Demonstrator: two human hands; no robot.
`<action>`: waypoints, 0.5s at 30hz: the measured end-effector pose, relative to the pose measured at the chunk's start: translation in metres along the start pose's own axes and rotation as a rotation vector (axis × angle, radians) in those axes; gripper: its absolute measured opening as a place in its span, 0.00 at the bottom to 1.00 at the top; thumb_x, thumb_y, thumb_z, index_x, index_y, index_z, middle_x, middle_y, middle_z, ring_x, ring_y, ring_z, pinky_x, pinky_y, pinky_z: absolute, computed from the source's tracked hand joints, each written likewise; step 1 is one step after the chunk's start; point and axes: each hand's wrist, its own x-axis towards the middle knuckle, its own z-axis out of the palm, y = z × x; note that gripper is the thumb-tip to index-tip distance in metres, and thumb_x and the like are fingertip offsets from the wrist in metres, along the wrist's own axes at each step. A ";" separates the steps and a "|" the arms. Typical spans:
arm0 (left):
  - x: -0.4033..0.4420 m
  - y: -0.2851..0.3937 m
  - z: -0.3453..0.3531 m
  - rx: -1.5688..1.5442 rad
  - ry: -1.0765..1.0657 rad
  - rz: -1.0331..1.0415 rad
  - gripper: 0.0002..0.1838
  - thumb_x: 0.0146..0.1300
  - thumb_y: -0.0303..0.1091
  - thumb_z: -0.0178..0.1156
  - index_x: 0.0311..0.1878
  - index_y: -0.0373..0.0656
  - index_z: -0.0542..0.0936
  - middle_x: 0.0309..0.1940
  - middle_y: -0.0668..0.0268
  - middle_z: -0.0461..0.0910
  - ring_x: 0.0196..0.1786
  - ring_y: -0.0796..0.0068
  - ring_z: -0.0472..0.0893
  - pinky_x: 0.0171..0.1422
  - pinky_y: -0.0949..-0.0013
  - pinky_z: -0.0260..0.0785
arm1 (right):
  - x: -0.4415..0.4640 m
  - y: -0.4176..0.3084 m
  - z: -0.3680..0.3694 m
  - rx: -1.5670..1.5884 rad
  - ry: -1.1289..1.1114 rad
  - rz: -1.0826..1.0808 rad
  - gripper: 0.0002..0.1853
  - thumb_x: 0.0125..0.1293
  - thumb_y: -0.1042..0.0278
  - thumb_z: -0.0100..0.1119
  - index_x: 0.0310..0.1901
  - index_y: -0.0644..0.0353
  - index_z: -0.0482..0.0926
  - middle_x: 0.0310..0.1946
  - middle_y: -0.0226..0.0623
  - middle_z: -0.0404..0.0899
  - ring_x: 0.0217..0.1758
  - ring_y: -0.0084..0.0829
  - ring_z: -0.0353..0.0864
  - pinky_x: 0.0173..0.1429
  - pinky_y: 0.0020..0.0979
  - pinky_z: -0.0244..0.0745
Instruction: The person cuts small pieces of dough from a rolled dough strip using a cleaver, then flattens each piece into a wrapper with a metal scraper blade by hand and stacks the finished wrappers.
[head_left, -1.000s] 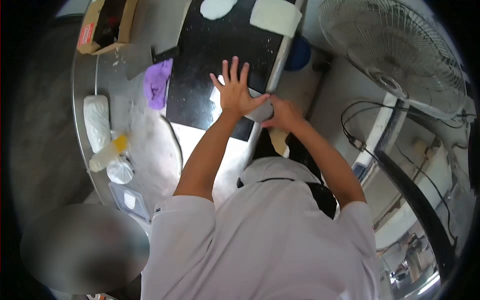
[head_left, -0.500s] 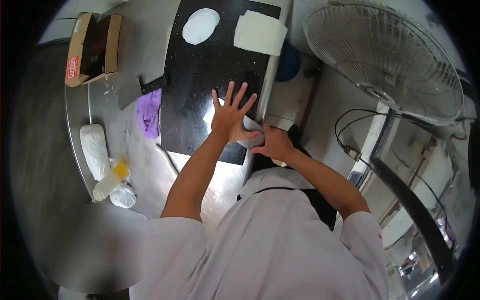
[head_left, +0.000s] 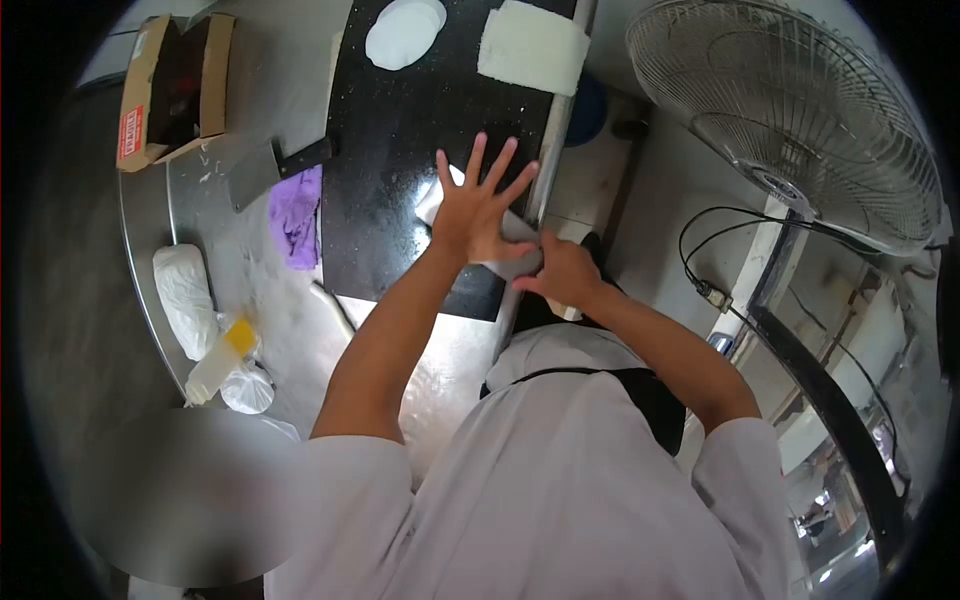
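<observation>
My left hand [head_left: 475, 220] lies over the black board [head_left: 400, 135], fingers spread, its thumb side against a flat grey blade-like tool [head_left: 522, 236] at the board's right edge. My right hand [head_left: 568, 272] is closed on the near end of that tool, thumb and forefinger around it; a tan end [head_left: 566, 312] shows below this hand. A bright white patch [head_left: 432, 200] shows left of my left hand; whether it is material or glare cannot be told. Farther up the board are overlapping white discs [head_left: 400, 38] and a folded cream cloth [head_left: 532, 48].
Left of the board lie a purple cloth [head_left: 295, 218] and a black-handled cleaver [head_left: 255, 178]. A cardboard box [head_left: 217, 85], a white bag [head_left: 185, 295], a yellow-capped bottle [head_left: 218, 368] and a tied bag [head_left: 247, 388] stand farther left. A large fan [head_left: 790, 120] is at the right.
The view has shifted, bringing more of the white discs into sight than a second ago. Both hands keep nearly the same pose at the board's right edge, around the grey tool.
</observation>
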 end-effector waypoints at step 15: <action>0.002 0.017 0.004 0.067 -0.113 0.065 0.63 0.40 0.81 0.66 0.83 0.70 0.61 0.88 0.61 0.44 0.86 0.34 0.41 0.69 0.06 0.31 | -0.006 0.001 -0.023 0.095 -0.216 0.224 0.50 0.48 0.46 0.84 0.63 0.72 0.68 0.47 0.65 0.84 0.52 0.65 0.85 0.58 0.54 0.80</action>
